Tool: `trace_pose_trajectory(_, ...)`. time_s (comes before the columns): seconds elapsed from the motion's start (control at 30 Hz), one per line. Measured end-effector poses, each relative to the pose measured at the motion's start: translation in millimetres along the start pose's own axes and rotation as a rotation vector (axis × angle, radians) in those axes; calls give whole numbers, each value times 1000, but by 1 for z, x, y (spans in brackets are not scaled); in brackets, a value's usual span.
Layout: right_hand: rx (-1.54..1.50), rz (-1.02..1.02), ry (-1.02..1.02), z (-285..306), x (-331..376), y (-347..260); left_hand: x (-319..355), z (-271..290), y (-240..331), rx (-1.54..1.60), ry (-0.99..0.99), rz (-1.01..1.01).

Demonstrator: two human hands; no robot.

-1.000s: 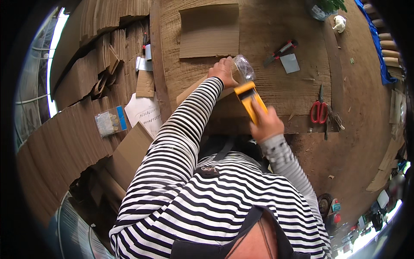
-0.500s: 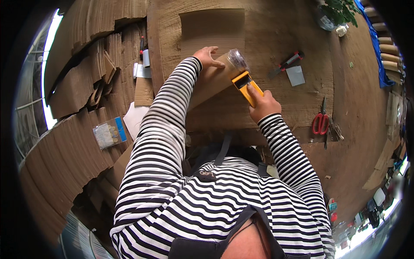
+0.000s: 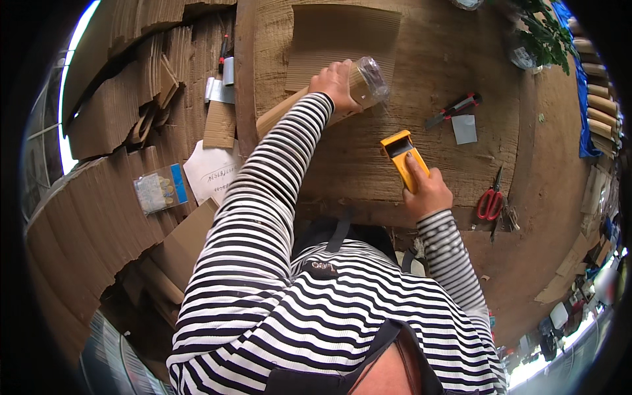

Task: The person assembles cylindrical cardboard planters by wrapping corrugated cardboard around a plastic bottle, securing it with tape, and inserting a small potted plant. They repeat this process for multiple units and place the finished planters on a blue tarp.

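My left hand (image 3: pixel 336 84) is wrapped around a rolled brown cardboard tube (image 3: pixel 280 113), which slants across the wooden table. Clear plastic (image 3: pixel 374 78) covers the tube's upper right end. Lower and to the right, my right hand (image 3: pixel 429 192) grips a yellow hand tool (image 3: pixel 415 172) with a wide head and a dark slot; its exact kind is unclear. A gap separates the tool from the tube. The fingers under the tool's handle are partly hidden.
A corrugated sheet (image 3: pixel 342 33) lies behind the tube. At right are a utility knife (image 3: pixel 454 109), a white paper square (image 3: pixel 464 129), red-handled scissors (image 3: pixel 490 203) and a leafy plant (image 3: pixel 545 36). Stacked cardboard (image 3: pixel 92 230) fills the left, with a plastic packet (image 3: pixel 160 191) on it.
The yellow tool has come away from the tube's plastic-covered end, down and to the right. My left hand has shifted along the tube and closed around it; the tube lies at a flatter slant.
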State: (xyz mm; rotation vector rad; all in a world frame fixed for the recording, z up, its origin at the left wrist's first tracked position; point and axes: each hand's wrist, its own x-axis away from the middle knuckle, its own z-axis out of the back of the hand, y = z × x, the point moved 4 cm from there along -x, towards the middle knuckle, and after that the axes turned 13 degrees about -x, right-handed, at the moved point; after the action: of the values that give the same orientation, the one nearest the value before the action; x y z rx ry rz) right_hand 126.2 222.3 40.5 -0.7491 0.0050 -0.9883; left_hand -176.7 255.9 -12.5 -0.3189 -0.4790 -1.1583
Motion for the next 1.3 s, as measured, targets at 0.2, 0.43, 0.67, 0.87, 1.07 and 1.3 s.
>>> trace_pose_trajectory(0.2,74,-85,-114,-38,-98,-5,-47,7,-18,225,-134,-185)
trace_pose_trajectory(0.43,41,18,72,-18,-77,-12,-45,-7,-20,590,-270,-388)
trace_pose_trajectory(0.67,-61,151,-37,10,89,38,77,-145,56,1083,-684,-465)
trace_pose_trajectory(0.87,-52,331,-10,-10,76,33,137,-155,61,389,2,-216)
trace_pose_trajectory(1.07,-9,362,-41,1,48,-28,143,-116,63,126,13,262)
trace_pose_trajectory(1.3,-83,322,-133,43,139,36,154,-106,78,132,-77,316)
